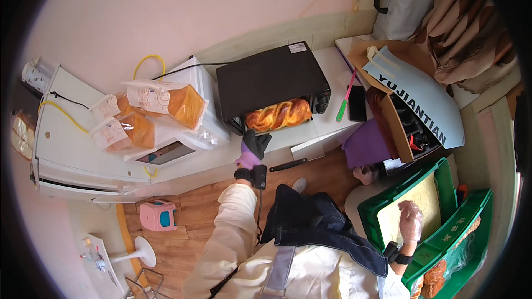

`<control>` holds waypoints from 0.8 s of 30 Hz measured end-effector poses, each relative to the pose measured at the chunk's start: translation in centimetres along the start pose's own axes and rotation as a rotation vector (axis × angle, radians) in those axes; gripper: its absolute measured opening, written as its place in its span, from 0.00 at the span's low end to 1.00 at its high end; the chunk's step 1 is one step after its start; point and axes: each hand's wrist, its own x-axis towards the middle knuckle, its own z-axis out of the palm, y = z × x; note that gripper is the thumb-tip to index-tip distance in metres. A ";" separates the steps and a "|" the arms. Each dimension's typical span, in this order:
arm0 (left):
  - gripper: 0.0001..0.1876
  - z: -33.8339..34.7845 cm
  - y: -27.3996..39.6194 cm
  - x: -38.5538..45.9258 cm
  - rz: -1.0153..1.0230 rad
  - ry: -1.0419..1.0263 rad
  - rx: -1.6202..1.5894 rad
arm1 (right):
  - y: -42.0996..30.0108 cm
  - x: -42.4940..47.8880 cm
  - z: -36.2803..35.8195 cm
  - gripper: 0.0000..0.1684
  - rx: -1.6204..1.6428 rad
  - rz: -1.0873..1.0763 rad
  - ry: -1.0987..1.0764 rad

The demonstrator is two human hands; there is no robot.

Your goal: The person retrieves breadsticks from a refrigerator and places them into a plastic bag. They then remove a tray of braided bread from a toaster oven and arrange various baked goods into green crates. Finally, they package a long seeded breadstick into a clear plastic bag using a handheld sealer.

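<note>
My left hand [252, 149], in a purple and black work glove, is at the front edge of a black toaster oven [270, 79], just below a braided golden loaf [278, 115] that shows in its opening. Whether the fingers grip the tray or the oven's front is hard to tell. My right hand [410, 219], in a clear plastic glove, is over a green crate [372, 220] with a pale yellow sheet or filling [430, 195] inside. Its fingers look curled, but their underside is hidden.
Bagged loaves [166, 101] lie on a white appliance [208, 116] at left. A knife [288, 165] lies by the counter's edge. Right of the oven are a green and pink spatula [342, 110], a phone [357, 103] and an open cardboard box [399, 126]. Another green crate [440, 236] holds bread.
</note>
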 end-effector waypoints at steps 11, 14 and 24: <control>0.16 -1.2 0.4 -13.4 -0.144 0.075 0.236 | -0.3 3.2 0.6 0.07 -0.051 -0.069 0.013; 0.18 -0.8 1.2 -15.4 -0.207 0.070 0.288 | -1.0 4.6 0.8 0.07 -0.080 -0.066 0.003; 0.26 7.5 5.7 -19.5 -0.202 -0.081 0.397 | -1.5 5.6 1.0 0.06 0.002 -0.082 0.017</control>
